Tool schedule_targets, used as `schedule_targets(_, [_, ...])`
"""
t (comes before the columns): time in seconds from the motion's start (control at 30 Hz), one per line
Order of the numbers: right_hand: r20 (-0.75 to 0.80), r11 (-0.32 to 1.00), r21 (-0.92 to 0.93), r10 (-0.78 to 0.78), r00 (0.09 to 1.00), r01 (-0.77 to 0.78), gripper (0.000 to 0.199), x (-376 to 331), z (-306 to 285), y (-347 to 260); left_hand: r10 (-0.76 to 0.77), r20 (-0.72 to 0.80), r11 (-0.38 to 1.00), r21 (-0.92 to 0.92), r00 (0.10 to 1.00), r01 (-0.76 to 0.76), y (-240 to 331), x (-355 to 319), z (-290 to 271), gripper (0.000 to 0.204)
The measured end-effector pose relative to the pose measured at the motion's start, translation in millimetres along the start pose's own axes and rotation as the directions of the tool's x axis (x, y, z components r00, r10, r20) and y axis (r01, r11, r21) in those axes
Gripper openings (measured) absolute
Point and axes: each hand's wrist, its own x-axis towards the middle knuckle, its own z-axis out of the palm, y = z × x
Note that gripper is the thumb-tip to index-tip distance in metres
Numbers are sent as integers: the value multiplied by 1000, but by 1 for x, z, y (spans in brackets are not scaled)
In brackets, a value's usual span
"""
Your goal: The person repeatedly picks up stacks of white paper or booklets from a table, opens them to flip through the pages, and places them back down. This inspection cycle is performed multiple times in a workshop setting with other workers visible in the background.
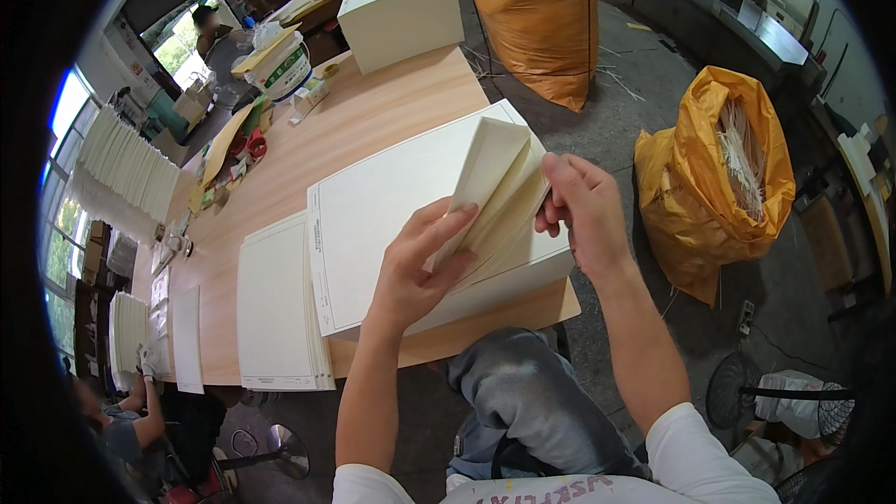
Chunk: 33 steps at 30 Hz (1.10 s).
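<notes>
A cream folded paper piece, its layers spread apart like a part-opened paper bag, is held up in front of me. My left hand grips its left lower side, thumb toward the inside and fingers along the outer panel. On the opposite side, my right hand pinches the right edge between thumb and curled fingers. Beneath both hands lies a thick stack of large off-white sheets with small print along the left margin. To its left sits a thinner stack of similar sheets.
The wooden table also carries a white box-like block, a white bucket and red-handled tools. Orange sacks of paper strips stand right on the floor. A gloved co-worker is at the lower left; a fan stands lower right.
</notes>
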Motion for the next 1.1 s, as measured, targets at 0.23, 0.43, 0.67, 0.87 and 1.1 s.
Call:
schedule_targets(0.23, [5,979,180,101,995,-101,39,1,5,-12,32,40,999,30,999,-33,0,1,1,46])
schedule_targets(0.43, [2,975,205,86,996,-85,39,-2,1,-7,14,-9,998,63,1000,-13,2,0,2,66])
schedule_targets(0.67, [275,353,-775,-558,783,524,26,-52,-8,29,18,18,998,66,1000,-19,0,1,3,68])
schedule_targets(0.87, [482,434,-761,-118,868,482,41,-65,-8,46,198,346,785,504,917,-360,18,1,3,65])
schedule_targets(1.1, [453,439,-742,-229,862,507,35,-65,-8,51,-43,-52,577,814,998,68,8,-83,-36,69])
